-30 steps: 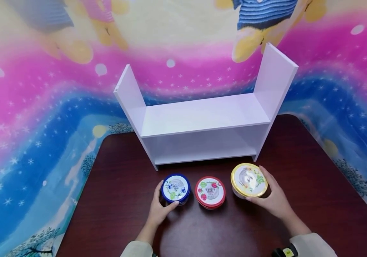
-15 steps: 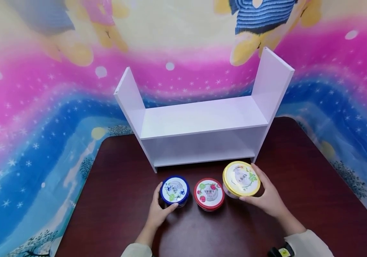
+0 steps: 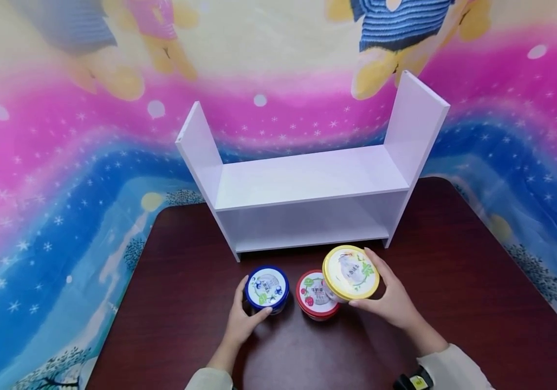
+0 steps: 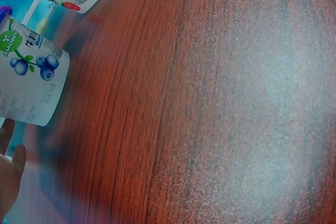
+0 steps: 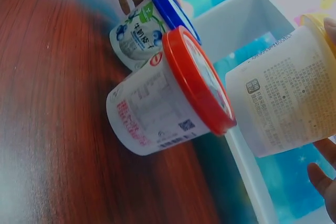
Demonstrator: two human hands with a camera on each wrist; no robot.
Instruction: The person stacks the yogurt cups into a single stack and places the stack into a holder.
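A: What has the right hand (image 3: 390, 298) got?

B: The yellow-lidded tub (image 3: 350, 272), pinched between thumb and fingers and held up off the surface (image 3: 298, 360).

A: And the left hand (image 3: 239, 323)?

B: Thumb and fingers curve round the blue-lidded blueberry tub (image 3: 266, 287), which stands upright on the surface.

A: Is there anything between those two tubs?

B: The red-lidded strawberry tub (image 3: 311, 297), standing upright just beside the blue-lidded one. Seen from the head, the yellow lid hides part of the red lid.

A: Are they touching?

B: I can't tell. In the right wrist view, the raised tub's base is right by the red rim.

A: What's behind?

B: A white shelf (image 3: 308, 176), against a printed pink-and-blue backdrop (image 3: 127, 116).
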